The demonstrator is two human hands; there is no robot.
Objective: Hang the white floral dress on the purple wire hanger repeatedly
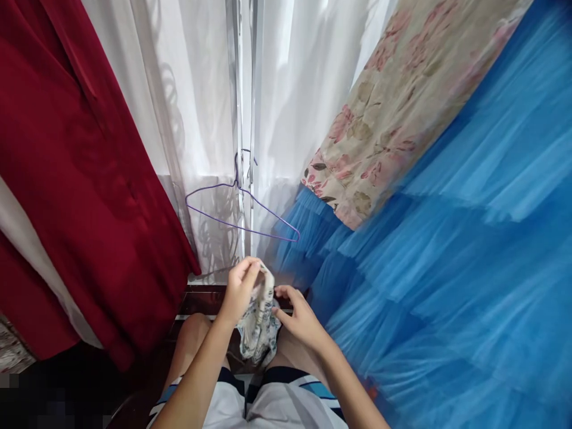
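My left hand (240,289) pinches the top of a small white cloth with a blue-green print (260,325) and holds it up above my knees. My right hand (298,316) grips the same cloth at its right side, fingers curled round the fabric. The cloth hangs bunched between both hands. Just above them a thin purple wire hanger (243,205) hangs empty on a metal window bar in front of a white curtain (192,119).
A dark red garment (75,179) hangs at the left. A floral fabric (402,101) and a big blue tulle skirt (447,268) fill the right side. My knees and white-and-blue shorts (254,405) are at the bottom. A dark wooden sill lies behind the hands.
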